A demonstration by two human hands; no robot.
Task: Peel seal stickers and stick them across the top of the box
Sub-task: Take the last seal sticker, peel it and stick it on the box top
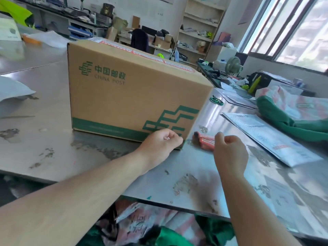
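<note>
Box point(134, 96) top mostly hidden; stickers point(205, 142) blurred.

Box point(124, 93) on table point(44, 148), sticker roll point(204, 141) just right of it

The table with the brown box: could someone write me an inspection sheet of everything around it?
Surface: metal table, scuffed and stained.
Job's things: cardboard box upright, red-and-white seal stickers already across its top; a red-and-white sticker roll lies on the table right of the box.
Clutter: printed sheets, green cloth, green rings, white paper.
Grippers: left hand curled at the box's lower corner; right hand loosely closed beside the roll; contact unclear.
Cables: nothing seen.
Surroundings: shelves, desk fan, windows.
</note>
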